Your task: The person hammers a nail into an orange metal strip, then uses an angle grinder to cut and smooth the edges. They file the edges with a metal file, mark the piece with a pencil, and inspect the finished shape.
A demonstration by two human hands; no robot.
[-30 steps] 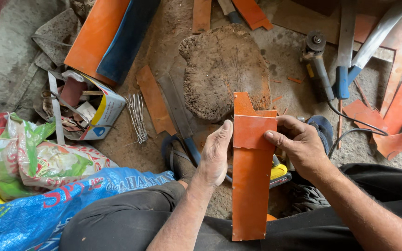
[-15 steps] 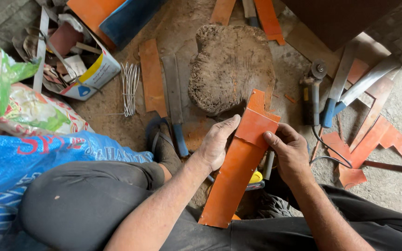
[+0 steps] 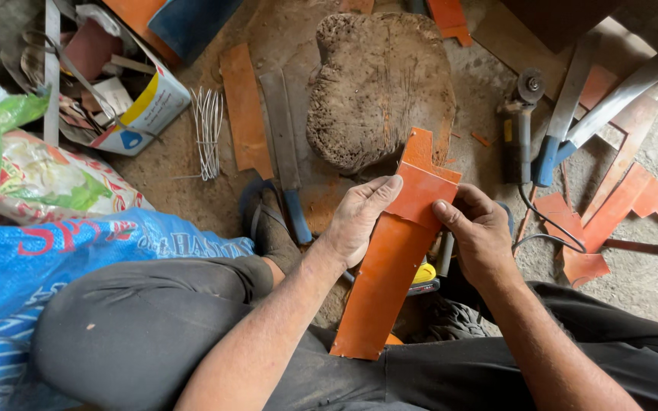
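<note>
Orange sheet, cut into a long strip with a notched, stepped upper end (image 3: 397, 251), is held slanting through the middle of the frame, its lower end resting on the dark trousers at the bottom centre. The left hand (image 3: 359, 221) is laid against the strip's left edge with fingers stretched flat along it and the thumb behind. The right hand (image 3: 477, 232) is closed on the right edge, the sheet pinched between thumb and forefinger just below the notch. The strip is lifted clear of the ground, in front of the rough wooden block (image 3: 378, 84) seen at upper centre.

The step in hand is judged to be a checking or aligning of the cut piece, since no tool is held. A steady two-sided grip would be needed for any further trimming or bending, and one hand would have to be freed for a tool.

A flat blade with a blue handle (image 3: 287, 148) lies left of the block, beside another orange strip (image 3: 245, 110) and a bundle of thin wires (image 3: 209, 129). An angle grinder (image 3: 519, 125) lies at the upper right, near orange offcuts (image 3: 611, 221). A printed blue sack (image 3: 78, 251) fills the lower left.
</note>
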